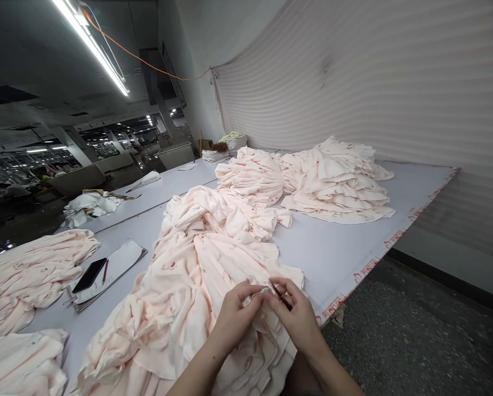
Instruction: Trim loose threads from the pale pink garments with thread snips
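A long heap of pale pink printed fabric point(189, 275) runs along the table to its near edge. My left hand point(240, 308) is closed, with thumb and forefinger pinching a small bit of the fabric's edge. Close beside it, my right hand point(294, 308) is closed around a slim dark pointed tool point(285, 303), whose exact kind I cannot make out. The thumbs of both hands almost meet at the pinched edge. Below the hands, layers of the fabric hang over the front of the table.
A black phone point(89, 275) and a red pen point(105, 270) lie on papers point(122, 261) to the left. More pink fabric point(341, 181) is piled at the back, with another pile point(36, 269) at left. The table's right edge point(390, 239) bears red-printed tape.
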The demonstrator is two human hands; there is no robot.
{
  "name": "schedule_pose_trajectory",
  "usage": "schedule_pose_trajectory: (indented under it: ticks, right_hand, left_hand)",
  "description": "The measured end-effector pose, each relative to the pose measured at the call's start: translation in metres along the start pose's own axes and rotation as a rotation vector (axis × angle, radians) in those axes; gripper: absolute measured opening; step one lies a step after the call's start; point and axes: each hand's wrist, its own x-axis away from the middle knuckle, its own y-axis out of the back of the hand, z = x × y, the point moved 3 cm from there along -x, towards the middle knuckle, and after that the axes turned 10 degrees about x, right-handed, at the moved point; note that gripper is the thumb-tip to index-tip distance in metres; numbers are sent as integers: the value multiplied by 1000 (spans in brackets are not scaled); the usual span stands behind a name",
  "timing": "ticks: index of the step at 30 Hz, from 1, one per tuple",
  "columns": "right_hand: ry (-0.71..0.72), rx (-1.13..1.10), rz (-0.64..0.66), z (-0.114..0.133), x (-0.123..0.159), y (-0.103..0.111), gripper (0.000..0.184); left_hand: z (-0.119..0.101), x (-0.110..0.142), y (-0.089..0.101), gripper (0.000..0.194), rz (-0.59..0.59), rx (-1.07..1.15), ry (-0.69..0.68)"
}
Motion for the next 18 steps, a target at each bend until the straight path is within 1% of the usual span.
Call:
schedule_pose_trajectory:
  ticks: [2,3,4,5,7,8,9,10,11,12,13,14,15,16,18]
  right_hand:
    - [-21,-37,8,-1,-6,-1,24]
    - [-35,-41,-12,-2,-9,2,25]
    - [-53,-38,-49,-5,-12,7,27]
    - [-76,-31,-98,-10,-14,14,28]
    - [-130,-10,-162,-25,-13,31,27]
    - [-152,5,-148,-33,-11,38,26]
    - [-170,17,-103,-42,-7,44,26]
    - [-179,30,-52,-51,-2,48,26]
    - [-180,56,-2,-59,2,50,28]
    - [-173,93,31,-66,5,51,31]
    - [-161,135,42,-71,7,52,33]
    - [-150,173,35,-74,7,52,32]
    - [-144,202,20,-76,5,51,29]
    - [-145,215,6,-76,2,50,24]
    - [-150,176,8,-71,-8,46,19]
  left_hand:
    - [0,-2,-1,17,-3,-50,-23]
    - [-1,-3,3,14,-25,-65,-37]
    - [-3,-4,12,10,-75,-63,-52]
    - [-6,-5,26,7,-153,-30,-67]
    - [-13,-7,66,7,-356,141,-104]
    - [-16,-7,90,11,-462,296,-124]
    - [-18,-6,113,17,-548,475,-150]
    - [-20,-7,134,20,-581,620,-189]
    - [-22,-7,150,21,-597,697,-230]
    - [-22,-8,162,20,-591,703,-235]
    - [-21,-9,167,20,-571,664,-230]
    - [-20,-11,166,20,-541,590,-205]
    - [-18,-13,159,20,-508,514,-167]
    - [-16,-16,147,19,-460,431,-136]
    - [-14,-21,113,15,-299,220,-109]
